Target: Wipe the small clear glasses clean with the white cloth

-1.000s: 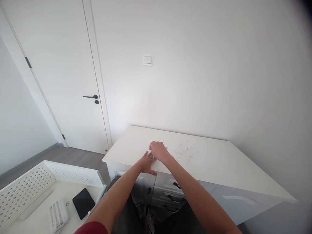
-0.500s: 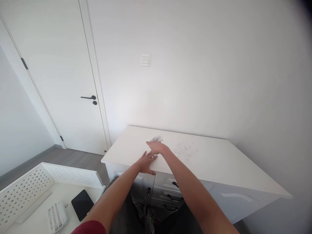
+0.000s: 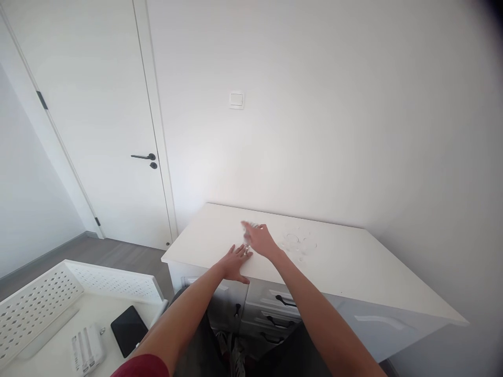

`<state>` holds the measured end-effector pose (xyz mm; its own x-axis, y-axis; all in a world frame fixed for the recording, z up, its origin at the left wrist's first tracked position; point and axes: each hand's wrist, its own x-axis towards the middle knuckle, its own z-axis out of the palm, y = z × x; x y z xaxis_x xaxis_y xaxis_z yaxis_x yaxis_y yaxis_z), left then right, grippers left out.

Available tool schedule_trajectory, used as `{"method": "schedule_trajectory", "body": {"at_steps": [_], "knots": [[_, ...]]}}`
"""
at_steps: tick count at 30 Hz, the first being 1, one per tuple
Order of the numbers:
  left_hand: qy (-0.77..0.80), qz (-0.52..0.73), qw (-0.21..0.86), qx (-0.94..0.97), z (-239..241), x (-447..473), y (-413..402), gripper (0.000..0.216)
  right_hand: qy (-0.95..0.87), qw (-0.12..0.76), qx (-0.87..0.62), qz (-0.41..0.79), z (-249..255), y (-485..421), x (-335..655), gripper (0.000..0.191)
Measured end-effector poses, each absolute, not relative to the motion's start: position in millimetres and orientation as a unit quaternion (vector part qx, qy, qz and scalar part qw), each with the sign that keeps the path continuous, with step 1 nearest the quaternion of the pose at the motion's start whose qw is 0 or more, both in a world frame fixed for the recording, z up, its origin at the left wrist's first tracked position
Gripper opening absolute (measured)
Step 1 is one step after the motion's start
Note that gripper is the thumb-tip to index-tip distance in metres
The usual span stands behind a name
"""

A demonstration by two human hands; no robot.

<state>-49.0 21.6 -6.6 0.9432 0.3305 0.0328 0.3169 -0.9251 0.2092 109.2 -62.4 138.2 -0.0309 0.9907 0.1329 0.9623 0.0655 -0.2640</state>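
Note:
My right hand (image 3: pixel 261 240) is closed on a crumpled, pale grey cloth (image 3: pixel 247 235) against the white cabinet top (image 3: pixel 341 267). Its index finger points away to the left. Most of the cloth is hidden under the fingers, and the hand is slightly blurred. Just in front, my left hand (image 3: pixel 234 263) lies flat near the cabinet's front edge, fingers spread, holding nothing. Something small and shiny shows at its fingers, perhaps a ring. Clear wet drops and puddles (image 3: pixel 298 245) dot the surface to the right of my hands.
Below the top are drawers with black handles (image 3: pixel 286 300). At lower left stands a white tray-like surface with a perforated rim (image 3: pixel 118 283), bearing a black phone (image 3: pixel 129 331) and a white power bank (image 3: pixel 87 350). A closed door (image 3: pixel 98 104) is beyond it.
My right hand has shifted slightly to the right and turned, its index finger now extended, with the cloth nearer my left fingers. My left hand stays on the top. The view has shifted slightly.

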Motion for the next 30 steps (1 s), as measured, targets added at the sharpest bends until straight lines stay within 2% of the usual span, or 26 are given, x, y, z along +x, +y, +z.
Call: {"method": "schedule_trajectory", "body": {"at_steps": [4, 8, 10, 16, 20, 24, 30], "knots": [[0.165, 0.031, 0.092, 0.981, -5.9, -49.3, 21.9, 0.120, -0.616, 0.251, -0.745, 0.049, 145.3, -61.7, 131.8, 0.050], [0.167, 0.023, 0.085, 0.982, -6.1, -49.6, 21.8, 0.120, -0.608, 0.281, -0.737, 0.089, 136.7, -64.4, 121.4, 0.039], [0.170, 0.020, 0.084, 0.982, -6.9, -49.5, 21.8, 0.120, -0.626, 0.274, -0.721, 0.117, 128.2, -66.8, 108.6, 0.030], [0.170, 0.018, 0.084, 0.982, -7.5, -49.5, 21.3, 0.118, -0.619, 0.231, -0.735, 0.152, 126.8, -56.7, 100.2, 0.024], [0.166, 0.021, 0.083, 0.982, -5.8, -50.3, 21.0, 0.118, -0.610, 0.198, -0.758, 0.121, 148.7, -43.2, 111.3, 0.041], [0.161, 0.028, 0.083, 0.983, -6.1, -50.2, 21.4, 0.116, -0.584, 0.172, -0.788, 0.089, 163.6, -36.2, 118.6, 0.032], [0.162, 0.030, 0.086, 0.983, -9.0, -49.3, 22.2, 0.120, -0.599, 0.083, -0.767, 0.215, 147.3, -28.6, 125.6, 0.033]]}}
